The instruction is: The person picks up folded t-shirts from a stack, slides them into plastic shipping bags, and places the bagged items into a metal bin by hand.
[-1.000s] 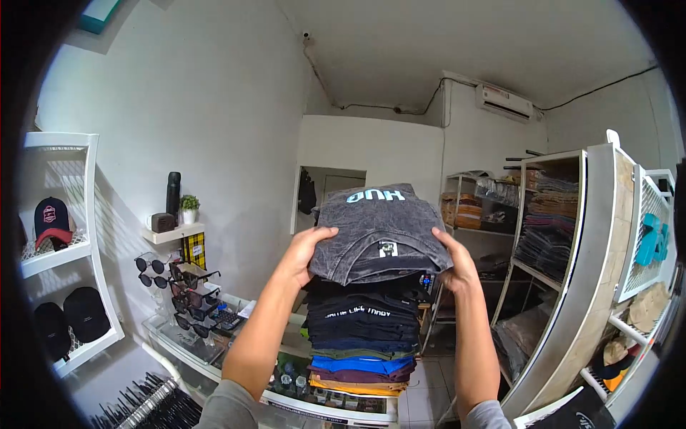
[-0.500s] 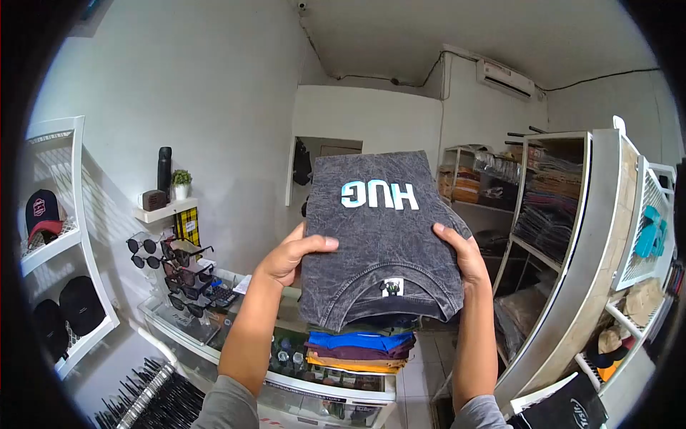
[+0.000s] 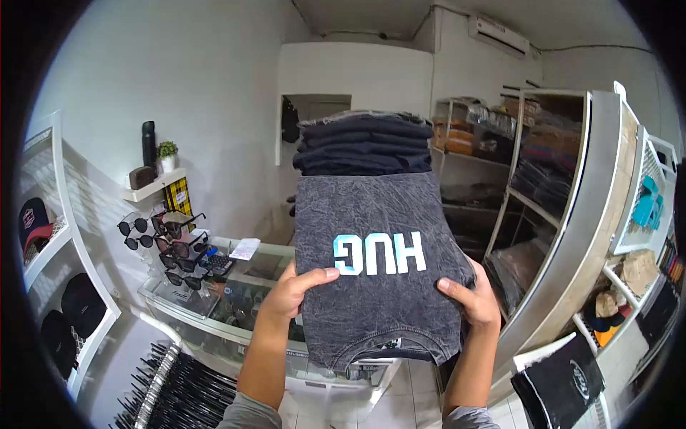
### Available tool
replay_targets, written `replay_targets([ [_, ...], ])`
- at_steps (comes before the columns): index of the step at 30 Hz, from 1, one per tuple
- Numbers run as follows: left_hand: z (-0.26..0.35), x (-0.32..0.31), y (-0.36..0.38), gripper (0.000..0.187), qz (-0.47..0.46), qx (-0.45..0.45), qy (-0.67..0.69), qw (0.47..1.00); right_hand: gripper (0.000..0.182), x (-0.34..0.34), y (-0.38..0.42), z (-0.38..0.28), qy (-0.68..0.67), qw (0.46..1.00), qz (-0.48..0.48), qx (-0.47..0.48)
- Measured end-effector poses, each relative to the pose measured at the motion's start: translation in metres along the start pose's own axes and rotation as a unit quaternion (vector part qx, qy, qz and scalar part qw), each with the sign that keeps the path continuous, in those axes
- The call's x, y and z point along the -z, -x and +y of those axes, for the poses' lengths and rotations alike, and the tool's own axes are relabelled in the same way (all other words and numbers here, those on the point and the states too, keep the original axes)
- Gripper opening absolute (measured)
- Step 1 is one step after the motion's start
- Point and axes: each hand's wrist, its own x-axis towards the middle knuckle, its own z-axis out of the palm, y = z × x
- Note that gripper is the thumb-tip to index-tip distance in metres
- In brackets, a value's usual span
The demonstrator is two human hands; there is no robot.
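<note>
A folded dark grey, washed-look shirt (image 3: 379, 307) with "HUG" in pale blue and white letters, upside down to me, is held up at the centre. My left hand (image 3: 289, 289) grips its left edge, thumb on top beside the G. On the right edge, my right hand (image 3: 475, 297) holds it the same way, its fingers hidden behind the cloth. The neckline points toward me. Just beyond the shirt rises a stack of folded dark garments (image 3: 364, 143).
Sunglasses on a stand (image 3: 175, 243) are on the glass counter (image 3: 268, 268) at left. A rail of black hangers (image 3: 171, 393) is at lower left, caps (image 3: 82, 304) on a left rack. Shelves of folded clothes (image 3: 547, 157) stand right, near a black item (image 3: 561, 386).
The shirt looks lower and its near end tips down. The stack of dark garments now shows behind it, while the colourful stack below is hidden. The view has tilted down somewhat.
</note>
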Motion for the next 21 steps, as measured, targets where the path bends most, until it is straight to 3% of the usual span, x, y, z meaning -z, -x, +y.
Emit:
replay_targets([
  [2,-0.016,-0.012,0.008,0.056,-0.031,-0.003,-0.001,1.0,0.065,0.008,0.034,-0.007,0.012,0.999,0.031,-0.015],
  [7,-0.053,-0.091,0.03,0.063,-0.069,0.089,-0.01,0.994,0.065,0.034,0.15,-0.04,0.099,0.976,0.194,-0.028],
  [11,-0.104,-0.142,0.031,0.062,-0.195,0.107,-0.009,0.975,0.063,0.04,0.239,-0.046,0.204,0.909,0.355,-0.078],
  [14,-0.145,-0.184,0.043,0.062,-0.249,0.169,0.003,0.954,0.06,0.045,0.314,-0.045,0.139,0.851,0.489,-0.131],
  [15,-0.154,-0.195,0.047,0.06,-0.276,0.212,0.019,0.937,0.061,0.031,0.322,-0.061,0.123,0.864,0.478,-0.103],
  [18,-0.175,-0.215,0.036,0.057,-0.347,0.301,0.083,0.884,0.049,0.013,0.338,-0.048,0.158,0.815,0.552,-0.078],
  [21,-0.207,-0.238,0.034,0.057,-0.424,0.338,0.101,0.834,0.042,-0.013,0.355,-0.042,0.242,0.734,0.633,-0.044],
])
